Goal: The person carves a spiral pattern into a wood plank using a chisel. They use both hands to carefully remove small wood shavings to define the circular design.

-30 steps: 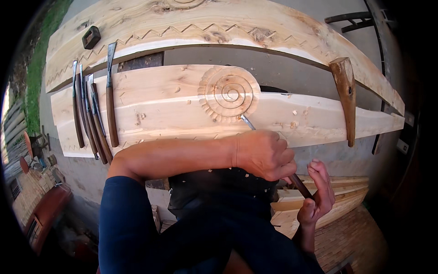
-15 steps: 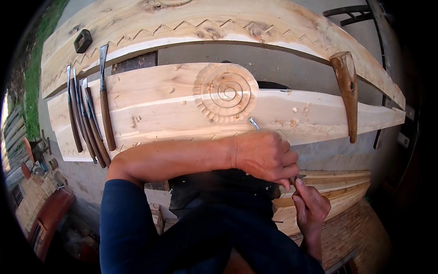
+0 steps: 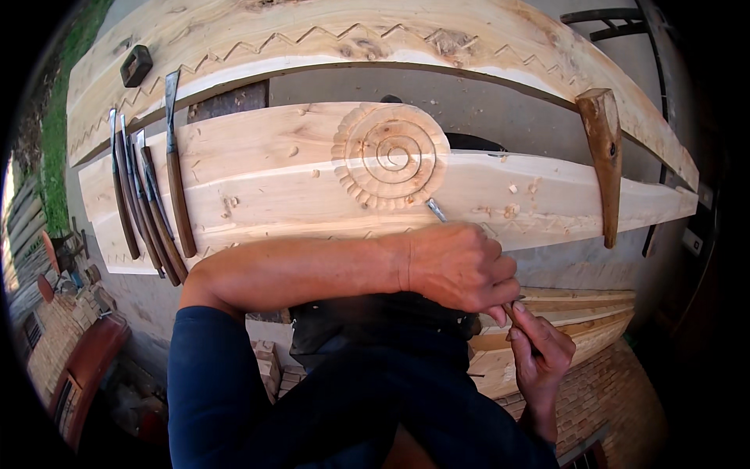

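My left hand [image 3: 461,266] is closed around a carving chisel, whose metal blade [image 3: 437,210] shows beyond the fist, its tip at the lower right rim of a carved round spiral [image 3: 397,159]. The spiral has a scalloped border and sits on a long pale wooden board [image 3: 273,168]. My right hand [image 3: 543,344] is closed with thumb and fingers on the brown handle end [image 3: 512,311] of the same chisel, just below the left fist. The left fist hides the middle of the tool. My left forearm lies across the board's near edge.
Several chisels [image 3: 144,195] lie side by side on the board's left. A wooden mallet [image 3: 601,164] rests at the right. Behind is another board [image 3: 500,39] with a zigzag groove and a dark metal block [image 3: 137,66]. Wood chips dot the board. More planks [image 3: 578,316] lie lower right.
Both hands and the chisel have shifted slightly right, and its tip is a little nearer the spiral's rim. The view has also shifted slightly. Both hands keep their grip.
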The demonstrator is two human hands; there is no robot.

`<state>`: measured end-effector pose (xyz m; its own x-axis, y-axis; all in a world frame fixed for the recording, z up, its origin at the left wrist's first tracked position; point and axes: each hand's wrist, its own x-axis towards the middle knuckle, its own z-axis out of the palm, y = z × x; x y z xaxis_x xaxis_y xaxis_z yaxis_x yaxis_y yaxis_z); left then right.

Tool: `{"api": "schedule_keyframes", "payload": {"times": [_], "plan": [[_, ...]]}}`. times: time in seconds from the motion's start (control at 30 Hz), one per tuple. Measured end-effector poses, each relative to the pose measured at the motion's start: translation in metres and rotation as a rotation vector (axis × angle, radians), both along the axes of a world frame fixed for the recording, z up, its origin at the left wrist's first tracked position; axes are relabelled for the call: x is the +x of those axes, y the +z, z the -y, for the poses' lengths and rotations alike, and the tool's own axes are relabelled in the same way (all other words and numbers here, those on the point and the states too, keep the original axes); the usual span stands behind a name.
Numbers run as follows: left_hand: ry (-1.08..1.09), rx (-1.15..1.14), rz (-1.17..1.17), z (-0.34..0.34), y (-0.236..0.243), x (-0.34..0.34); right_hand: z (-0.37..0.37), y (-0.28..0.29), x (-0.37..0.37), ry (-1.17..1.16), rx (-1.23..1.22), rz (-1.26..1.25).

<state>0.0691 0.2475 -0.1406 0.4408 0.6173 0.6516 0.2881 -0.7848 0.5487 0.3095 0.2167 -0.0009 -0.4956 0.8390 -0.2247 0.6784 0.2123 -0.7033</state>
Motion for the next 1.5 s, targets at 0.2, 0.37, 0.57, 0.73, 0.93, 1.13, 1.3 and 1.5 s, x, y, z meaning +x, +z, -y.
{"api": "schedule_keyframes", "payload": {"times": [0.2,0.37,0.57,0.73,0.93,1.13,1.3,1.5], "plan": [[-0.049,-0.05,0.018,0.001,0.006,0.003,-0.003,-0.005,0.005,0.033,0.001,0.004],[-0.052,-0.087,0.031,0.002,0.004,0.005,-0.005,-0.006,0.003,0.061,0.043,0.014],[0.036,-0.033,0.001,0.003,0.004,0.006,-0.007,-0.005,0.007,0.076,-0.042,0.024],[0.053,-0.025,-0.031,0.003,0.003,0.008,-0.002,-0.015,0.001,0.026,-0.02,-0.042],[0.069,-0.045,-0.008,0.004,0.002,0.008,0.0,-0.017,0.0,-0.005,-0.026,-0.052],[0.101,-0.04,-0.062,0.005,0.0,0.01,-0.006,-0.03,0.003,-0.006,-0.007,-0.092],[0.097,0.018,-0.115,0.005,0.002,0.004,-0.011,-0.019,0.005,0.131,0.042,-0.034],[0.012,0.151,-0.026,-0.001,0.001,0.005,0.002,-0.01,0.012,0.199,0.297,0.058]]}}
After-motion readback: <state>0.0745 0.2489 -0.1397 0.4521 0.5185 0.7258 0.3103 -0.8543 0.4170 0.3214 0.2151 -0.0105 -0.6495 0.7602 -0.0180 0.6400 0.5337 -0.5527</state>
